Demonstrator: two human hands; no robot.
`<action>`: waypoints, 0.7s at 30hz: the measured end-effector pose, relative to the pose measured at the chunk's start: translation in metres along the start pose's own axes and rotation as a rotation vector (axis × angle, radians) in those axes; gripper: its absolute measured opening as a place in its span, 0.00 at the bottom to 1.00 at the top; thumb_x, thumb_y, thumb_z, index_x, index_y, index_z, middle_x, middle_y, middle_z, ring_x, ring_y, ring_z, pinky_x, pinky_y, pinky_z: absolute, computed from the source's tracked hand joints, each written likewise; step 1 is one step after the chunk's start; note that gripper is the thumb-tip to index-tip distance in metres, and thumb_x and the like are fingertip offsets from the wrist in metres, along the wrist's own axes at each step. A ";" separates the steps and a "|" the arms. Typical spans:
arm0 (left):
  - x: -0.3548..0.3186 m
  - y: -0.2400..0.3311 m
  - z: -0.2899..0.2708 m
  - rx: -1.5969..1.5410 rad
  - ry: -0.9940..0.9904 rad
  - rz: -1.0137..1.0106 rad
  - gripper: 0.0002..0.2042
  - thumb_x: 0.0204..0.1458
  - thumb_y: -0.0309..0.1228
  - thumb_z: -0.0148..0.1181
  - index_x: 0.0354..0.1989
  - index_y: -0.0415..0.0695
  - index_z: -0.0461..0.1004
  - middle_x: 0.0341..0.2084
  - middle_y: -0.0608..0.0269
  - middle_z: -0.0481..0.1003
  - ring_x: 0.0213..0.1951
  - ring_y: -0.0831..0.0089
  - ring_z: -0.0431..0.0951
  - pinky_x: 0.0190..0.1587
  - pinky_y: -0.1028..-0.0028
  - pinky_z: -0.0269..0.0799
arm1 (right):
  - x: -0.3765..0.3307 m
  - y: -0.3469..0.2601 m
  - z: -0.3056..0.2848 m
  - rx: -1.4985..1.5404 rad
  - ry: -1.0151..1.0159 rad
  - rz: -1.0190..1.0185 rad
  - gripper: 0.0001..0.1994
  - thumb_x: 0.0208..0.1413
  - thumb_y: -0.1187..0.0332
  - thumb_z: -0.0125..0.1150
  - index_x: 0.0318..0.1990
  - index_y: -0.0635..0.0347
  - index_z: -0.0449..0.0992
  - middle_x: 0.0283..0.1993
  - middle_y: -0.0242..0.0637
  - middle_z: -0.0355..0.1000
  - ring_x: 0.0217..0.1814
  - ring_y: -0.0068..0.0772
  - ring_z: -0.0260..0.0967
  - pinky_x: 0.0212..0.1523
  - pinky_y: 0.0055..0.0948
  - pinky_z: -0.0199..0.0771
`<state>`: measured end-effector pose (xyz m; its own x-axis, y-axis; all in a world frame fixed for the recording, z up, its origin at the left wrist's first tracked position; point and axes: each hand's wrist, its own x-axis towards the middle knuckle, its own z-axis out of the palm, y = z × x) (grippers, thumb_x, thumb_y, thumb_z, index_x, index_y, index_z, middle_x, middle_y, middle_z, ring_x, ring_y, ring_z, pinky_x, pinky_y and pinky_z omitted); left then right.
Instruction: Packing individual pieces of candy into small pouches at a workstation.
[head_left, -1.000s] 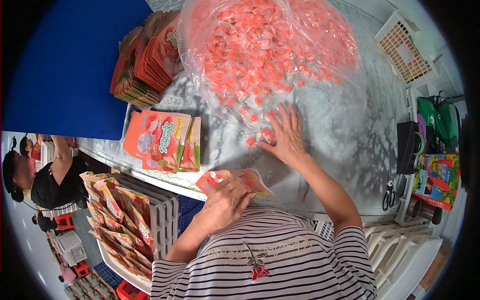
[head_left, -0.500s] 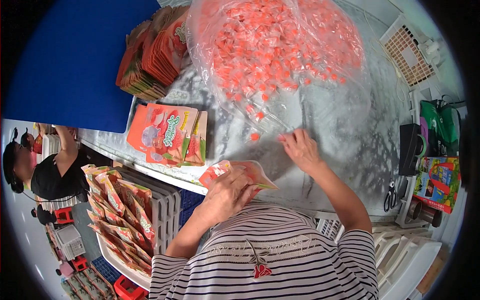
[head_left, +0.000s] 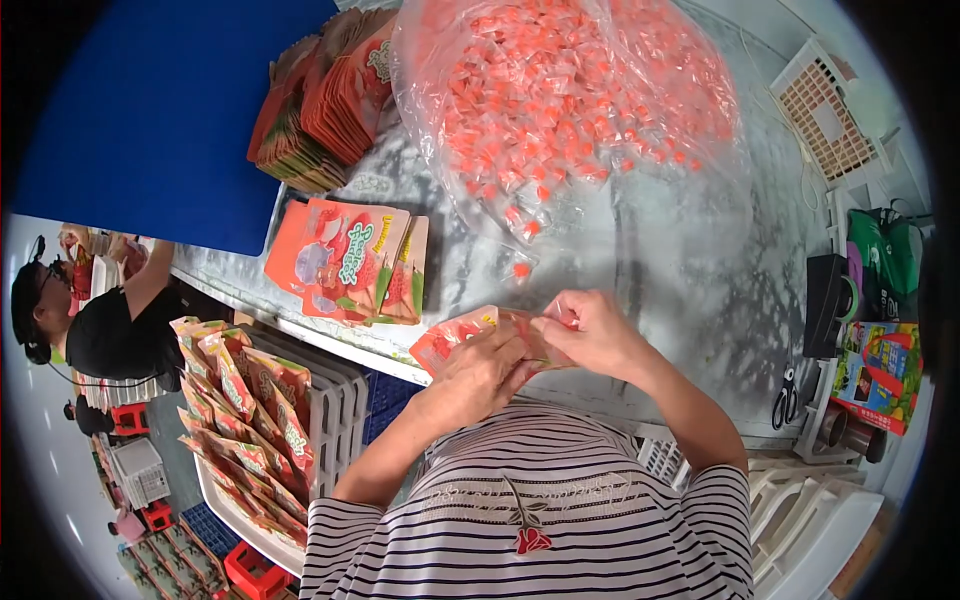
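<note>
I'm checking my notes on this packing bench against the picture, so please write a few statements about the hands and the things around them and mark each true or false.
1. Both hands meet at one pouch. True: the left hand grips it and the right hand is at its mouth.
2. The big clear bag of orange sweets lies on the floor. False: it lies on the table, beyond the hands.
3. A small pile of flat printed pouches lies to the left of the hands. True.
4. The scissors are in the right hand. False: they lie at the table's right edge, apart from both hands.
</note>
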<state>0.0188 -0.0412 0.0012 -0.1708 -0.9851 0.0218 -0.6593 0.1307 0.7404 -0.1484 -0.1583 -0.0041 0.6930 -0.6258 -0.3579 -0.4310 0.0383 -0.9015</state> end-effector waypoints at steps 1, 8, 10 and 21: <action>0.000 0.000 0.001 0.001 0.004 -0.002 0.08 0.48 0.25 0.63 0.36 0.39 0.73 0.36 0.52 0.73 0.40 0.53 0.76 0.40 0.63 0.74 | 0.003 -0.001 0.001 -0.279 0.094 -0.063 0.15 0.54 0.62 0.63 0.33 0.69 0.75 0.20 0.46 0.72 0.22 0.41 0.72 0.25 0.35 0.70; 0.008 0.006 0.012 -0.050 0.083 0.158 0.07 0.48 0.22 0.62 0.36 0.38 0.74 0.31 0.53 0.72 0.34 0.55 0.74 0.36 0.62 0.72 | 0.018 -0.016 0.017 -0.187 0.183 -0.061 0.18 0.58 0.59 0.59 0.43 0.69 0.69 0.29 0.45 0.72 0.30 0.33 0.70 0.33 0.34 0.70; 0.007 0.003 0.010 -0.055 0.124 0.182 0.06 0.48 0.22 0.62 0.35 0.38 0.74 0.30 0.53 0.71 0.33 0.56 0.74 0.35 0.62 0.72 | 0.020 0.003 0.016 -0.011 0.120 -0.055 0.17 0.60 0.61 0.56 0.47 0.68 0.67 0.33 0.48 0.73 0.35 0.34 0.71 0.37 0.34 0.70; -0.003 0.020 0.012 -0.087 0.077 0.248 0.05 0.47 0.22 0.60 0.32 0.37 0.72 0.30 0.53 0.71 0.35 0.54 0.74 0.37 0.61 0.71 | -0.009 -0.038 0.002 -0.580 -0.423 -0.103 0.09 0.51 0.77 0.54 0.40 0.72 0.70 0.48 0.54 0.67 0.52 0.53 0.67 0.51 0.43 0.69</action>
<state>-0.0027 -0.0344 0.0077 -0.2605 -0.9303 0.2581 -0.5381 0.3619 0.7613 -0.1367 -0.1523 0.0331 0.8601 -0.2444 -0.4477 -0.5076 -0.4973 -0.7036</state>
